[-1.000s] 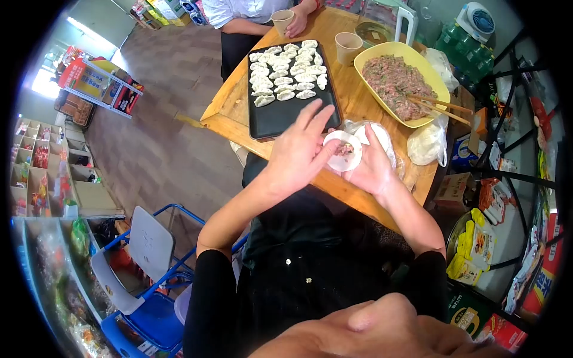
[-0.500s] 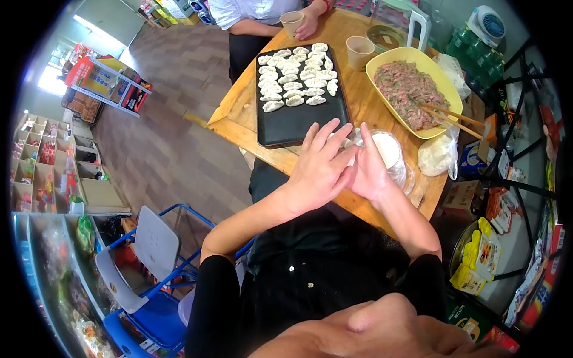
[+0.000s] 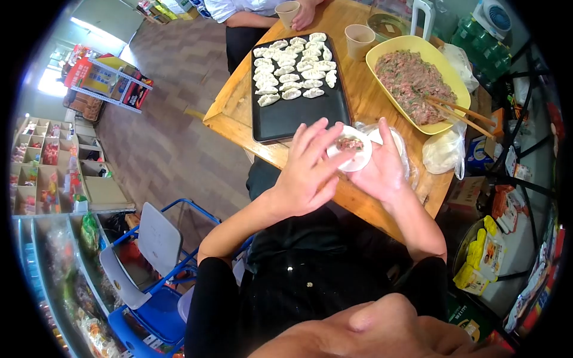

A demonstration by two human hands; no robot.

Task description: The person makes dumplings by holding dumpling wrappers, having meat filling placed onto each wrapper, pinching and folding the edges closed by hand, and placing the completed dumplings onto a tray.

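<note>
A round white dumpling wrapper [image 3: 359,159] with a small heap of meat filling lies on the fingers of my right hand [image 3: 385,170], which holds it palm up, thumb raised. My left hand [image 3: 307,170] is just left of it, fingers spread, its fingertips over the wrapper's left edge. Beyond my left hand, a black tray [image 3: 286,122] carries rows of folded dumplings [image 3: 289,77]. A yellow bowl [image 3: 456,89] of minced meat, with wooden chopsticks [image 3: 462,110] in it, stands at the right. More white wrappers [image 3: 377,136] in plastic are partly hidden behind my right hand.
Across the wooden table [image 3: 230,110] a person's hand [image 3: 304,15] is by a paper cup [image 3: 287,13]. Another cup [image 3: 359,42] stands beside the bowl. A white plastic bag [image 3: 443,154] lies at the right edge. Blue folding chairs [image 3: 161,313] stand lower left.
My left hand first came over the wrapper and covered it, then drew back left, so the wrapper and filling show again. The view has shifted slightly.
</note>
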